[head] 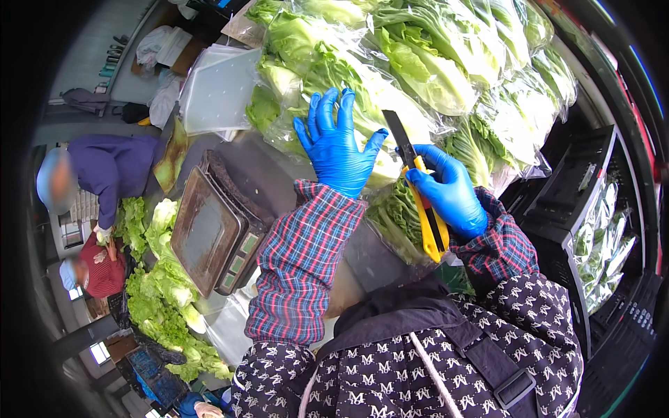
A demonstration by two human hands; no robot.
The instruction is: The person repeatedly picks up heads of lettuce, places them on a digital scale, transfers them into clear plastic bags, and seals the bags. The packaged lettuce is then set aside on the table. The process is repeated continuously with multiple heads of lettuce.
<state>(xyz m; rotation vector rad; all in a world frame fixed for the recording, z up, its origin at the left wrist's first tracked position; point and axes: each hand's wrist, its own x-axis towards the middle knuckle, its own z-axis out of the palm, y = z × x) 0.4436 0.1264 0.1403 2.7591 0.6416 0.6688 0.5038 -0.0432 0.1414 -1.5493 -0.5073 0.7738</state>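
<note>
My right hand (452, 190), in a blue glove, grips a yellow snap-off utility knife (426, 219). Its dark blade (398, 130) extends out of the handle and points up and away from me. My left hand (339, 151), also gloved in blue, lies flat with the fingers spread over a lettuce head in clear plastic (324, 62), holding nothing. Several more bagged lettuce heads (434, 68) are piled behind and to the right of my hands. Another bagged lettuce (394, 219) lies close to my body, partly hidden by the knife and my right hand.
A worn weighing scale (209, 230) stands left of my forearm, with loose lettuce (157, 292) beyond it. Flat clear bags (219, 89) are stacked behind. Black plastic crates (564, 183) stand at the right, one with bagged greens (601, 245). Two people (112, 162) work at the left.
</note>
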